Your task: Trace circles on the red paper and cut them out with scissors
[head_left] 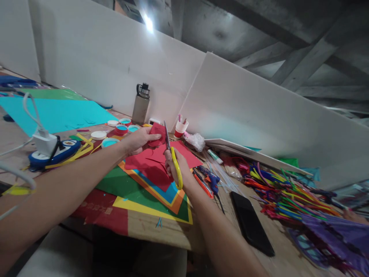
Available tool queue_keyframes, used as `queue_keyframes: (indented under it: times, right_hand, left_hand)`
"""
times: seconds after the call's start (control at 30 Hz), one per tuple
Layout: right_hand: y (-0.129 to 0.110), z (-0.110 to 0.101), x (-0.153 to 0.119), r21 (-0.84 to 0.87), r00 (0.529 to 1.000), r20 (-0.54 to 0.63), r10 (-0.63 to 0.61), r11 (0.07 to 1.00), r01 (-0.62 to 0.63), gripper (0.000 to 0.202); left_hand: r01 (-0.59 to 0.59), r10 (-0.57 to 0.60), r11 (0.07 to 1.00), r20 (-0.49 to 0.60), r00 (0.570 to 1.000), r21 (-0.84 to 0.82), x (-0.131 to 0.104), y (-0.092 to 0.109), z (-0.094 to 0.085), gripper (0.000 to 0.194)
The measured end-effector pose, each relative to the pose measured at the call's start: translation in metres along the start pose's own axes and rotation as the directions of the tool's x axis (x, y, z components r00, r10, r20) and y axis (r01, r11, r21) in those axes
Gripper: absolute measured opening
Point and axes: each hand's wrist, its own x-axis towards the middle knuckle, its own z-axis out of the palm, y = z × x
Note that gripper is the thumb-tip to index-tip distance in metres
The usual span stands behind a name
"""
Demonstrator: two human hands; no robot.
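My left hand (140, 140) pinches a piece of red paper (157, 134) between thumb and fingers, raised over the stack. Closed round the yellow handles of the scissors (177, 169) is my right hand (176, 165). Their blades point up and lie beside the right edge of the held red piece; whether they touch it is unclear. Beneath both hands, red sheets (150, 169) rest on blue, orange, green and yellow paper (152, 211).
A bottle (140, 105) and red-and-white cup (180, 129) stand near the wall. Small paint pots (121, 129) and a power strip (54, 154) are left. Right are a glue gun (212, 182), phone (251, 223), pipe cleaners (291, 192) and, at the edge, another person's hand (356, 216).
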Motion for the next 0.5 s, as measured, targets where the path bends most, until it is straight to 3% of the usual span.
queue_keyframes:
  times: [0.3,0.5]
  right_hand:
    - [-0.005,-0.002,-0.003,-0.059,1.000,0.003,-0.025,0.998,0.025,0.048]
    - [-0.012,-0.005,-0.005,-0.047,0.999,0.049,-0.004,0.999,0.006,0.047]
  left_hand:
    - [0.024,-0.030,0.998,0.093,0.995,0.064,-0.003,0.007,-0.004,0.013]
    - [0.057,-0.066,0.993,0.093,0.993,0.102,-0.004,0.013,-0.009,0.013]
